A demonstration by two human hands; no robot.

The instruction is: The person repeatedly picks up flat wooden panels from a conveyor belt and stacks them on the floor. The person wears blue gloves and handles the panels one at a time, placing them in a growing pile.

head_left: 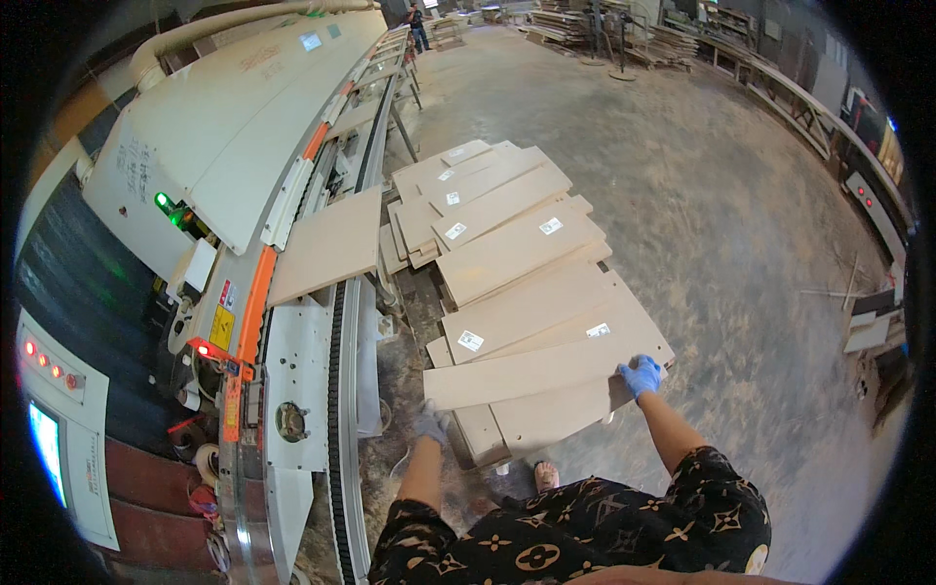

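A long, narrow beige wooden panel (pixel 531 376) lies crosswise in front of me, on top of the near end of a stack of boards. My right hand (pixel 641 375), in a blue glove, grips its right end with the fingers over the edge. At the panel's left end, my left hand (pixel 432 424), in a greyish glove, holds the near corner; its fingers are partly hidden. Beneath the panel, another beige board (pixel 556 417) sticks out toward me. Farther off, several more boards (pixel 522 252) overlap in the stack, some with white labels.
Along my left runs an edge-processing machine (pixel 224 146) with an orange rail and a black conveyor track (pixel 338 390). A separate panel (pixel 327 244) rests across that machine. A control panel with a screen (pixel 46 453) stands at far left. One person (pixel 417 27) stands in the distance.
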